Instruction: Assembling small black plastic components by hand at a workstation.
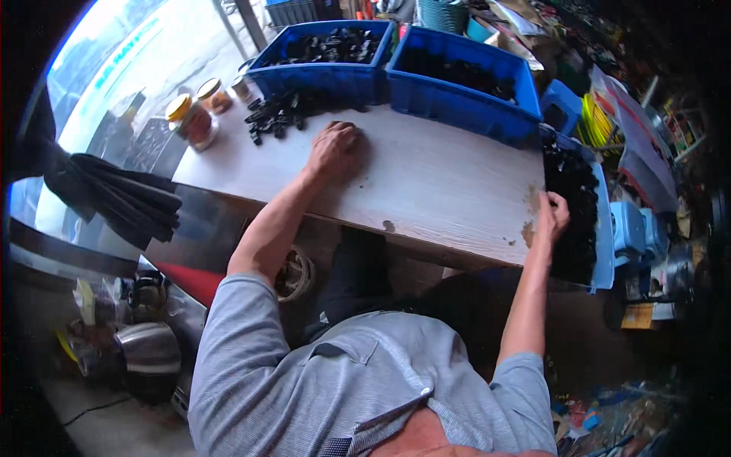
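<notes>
A loose pile of small black parts [276, 114] lies on the pale wooden table [434, 175], toward its far left. My left hand [333, 148] rests on the tabletop just right of and nearer than that pile, its fingers curled under; a dark bit shows by the fingertips, too small to name. At the table's right edge is my right hand [553, 216], its fingers bent together beside a light blue bin [603, 228] full of similar black parts. Whatever those fingers hold, if anything, is hidden.
Two blue crates [320, 78] [464, 100] with black pieces line the table's far edge. Jars with yellow lids [190, 122] stand at the far left. A dark bundled curtain [114, 190] hangs left. Below the table is a white bucket [298, 276]; clutter fills the right side.
</notes>
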Motion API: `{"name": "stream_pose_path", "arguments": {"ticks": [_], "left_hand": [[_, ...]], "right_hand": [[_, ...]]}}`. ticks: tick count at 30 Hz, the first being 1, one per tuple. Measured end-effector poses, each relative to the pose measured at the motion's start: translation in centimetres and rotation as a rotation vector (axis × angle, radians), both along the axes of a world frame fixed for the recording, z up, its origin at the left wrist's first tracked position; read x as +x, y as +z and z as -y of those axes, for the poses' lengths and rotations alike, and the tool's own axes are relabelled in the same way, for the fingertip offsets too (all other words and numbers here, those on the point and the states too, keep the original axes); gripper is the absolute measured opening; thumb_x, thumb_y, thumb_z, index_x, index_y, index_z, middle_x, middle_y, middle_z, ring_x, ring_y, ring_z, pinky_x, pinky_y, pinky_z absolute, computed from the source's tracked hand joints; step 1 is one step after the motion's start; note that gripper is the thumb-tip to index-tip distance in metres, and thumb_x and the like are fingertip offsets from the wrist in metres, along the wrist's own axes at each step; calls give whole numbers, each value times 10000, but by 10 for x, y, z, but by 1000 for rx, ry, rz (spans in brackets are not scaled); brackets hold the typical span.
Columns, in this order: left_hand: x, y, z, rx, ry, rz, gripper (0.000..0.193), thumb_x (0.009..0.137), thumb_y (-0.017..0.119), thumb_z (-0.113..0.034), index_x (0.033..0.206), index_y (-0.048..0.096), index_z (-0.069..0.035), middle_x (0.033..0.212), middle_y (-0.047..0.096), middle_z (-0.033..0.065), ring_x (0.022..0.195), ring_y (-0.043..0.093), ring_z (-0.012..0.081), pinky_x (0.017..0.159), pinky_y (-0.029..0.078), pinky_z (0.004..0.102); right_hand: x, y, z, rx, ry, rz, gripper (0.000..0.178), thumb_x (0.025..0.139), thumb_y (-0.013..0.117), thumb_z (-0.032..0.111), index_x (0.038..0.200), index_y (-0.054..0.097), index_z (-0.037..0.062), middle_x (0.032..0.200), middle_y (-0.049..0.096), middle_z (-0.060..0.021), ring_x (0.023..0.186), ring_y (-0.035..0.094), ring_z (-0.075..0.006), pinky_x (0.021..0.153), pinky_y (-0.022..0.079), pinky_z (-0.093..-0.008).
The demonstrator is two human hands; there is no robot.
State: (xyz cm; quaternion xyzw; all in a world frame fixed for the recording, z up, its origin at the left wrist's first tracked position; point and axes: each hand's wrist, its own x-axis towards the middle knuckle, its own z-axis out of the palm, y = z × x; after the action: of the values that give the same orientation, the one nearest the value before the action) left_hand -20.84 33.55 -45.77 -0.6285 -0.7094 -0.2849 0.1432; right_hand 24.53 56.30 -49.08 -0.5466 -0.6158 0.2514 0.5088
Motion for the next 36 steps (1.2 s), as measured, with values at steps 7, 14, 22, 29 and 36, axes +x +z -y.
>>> {"name": "stream_pose_path", "arguments": {"ticks": [7,14,22,29,36], "left_hand": [[0,2,2,195,18,-126,245,830,721,-201,1051,705,-96,1196,661,115,1155,575,333,950,493,447],[-49,30,28,374,523,-210,492,758,775,-386,1180,633,-178,1260,563,128,1193,500,382,952,419,522],[-100,-8,33,35,808,73,694,855,655,-576,1366,563,-116,1423,467,246,1323,425,420,1107,337,487],[-65,-1,12,111,634,78,660,880,692,-450,1397,508,-83,1438,431,290,1356,382,453,1127,308,504],[19,95,-44,352,69,87,588,823,782,-230,1343,548,-88,1379,514,221,1239,516,405,1030,443,458]], "right_hand": [[7,-8,-2,-35,-24,-68,265,810,788,195,986,708,14,885,696,-44,786,602,-131,724,488,-291],[12,-4,-3,-119,-44,-254,193,836,751,153,972,705,25,845,661,-16,758,571,-110,694,470,-264],[-10,16,-16,-116,-169,-261,222,824,766,223,958,711,55,811,652,-11,720,555,-112,665,452,-278],[-50,27,-50,-55,-277,-488,254,809,793,257,981,721,85,810,644,-10,730,549,-113,666,460,-279],[-105,34,-75,-5,-267,-493,357,870,714,371,1047,697,62,954,672,-41,802,621,-169,720,506,-303]]}}
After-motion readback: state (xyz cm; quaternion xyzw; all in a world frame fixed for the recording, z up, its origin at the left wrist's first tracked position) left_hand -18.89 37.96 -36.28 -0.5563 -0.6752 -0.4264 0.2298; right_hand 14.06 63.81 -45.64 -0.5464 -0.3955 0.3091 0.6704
